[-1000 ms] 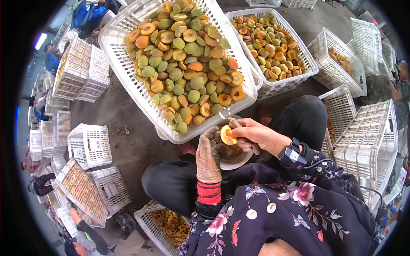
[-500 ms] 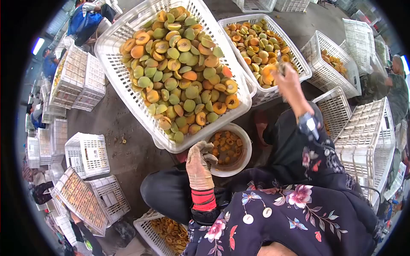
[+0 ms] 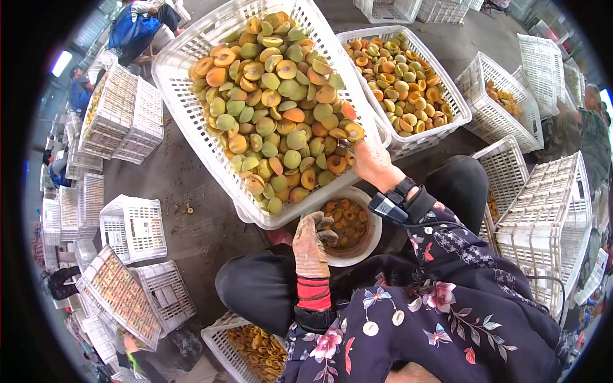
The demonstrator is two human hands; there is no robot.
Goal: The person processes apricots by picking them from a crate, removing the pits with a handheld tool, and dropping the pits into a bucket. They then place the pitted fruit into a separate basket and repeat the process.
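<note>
My bare right hand [image 3: 373, 165] is over the near right corner of the large white crate [image 3: 191, 127], closed around a small metal tool [image 3: 345, 145]. The tool's tip meets the halved apricots [image 3: 281, 121] heaped there, several still with stones. Its exact shape is partly hidden by my fingers. My left hand [image 3: 311, 246], in a soiled work glove, hovers at the left rim of a white bucket [image 3: 377, 233]. Its fingers are loosely bent and apart, with nothing visible in them. Brownish liquid and orange pieces [image 3: 345, 220] fill the bucket's bottom.
Behind on the right stands a second white crate [image 3: 463, 121] of hollowed apricot halves. A crate [image 3: 220, 341] of orange pieces sits by my left knee. Stacked crates [image 3: 543, 223] line the right side, more crates [image 3: 131, 230] the left. Other people sit in the background.
My right hand has moved left and nearer, from over the second crate to the large crate. The orange fruit it held is gone from it. My left hand stays by the bucket.
</note>
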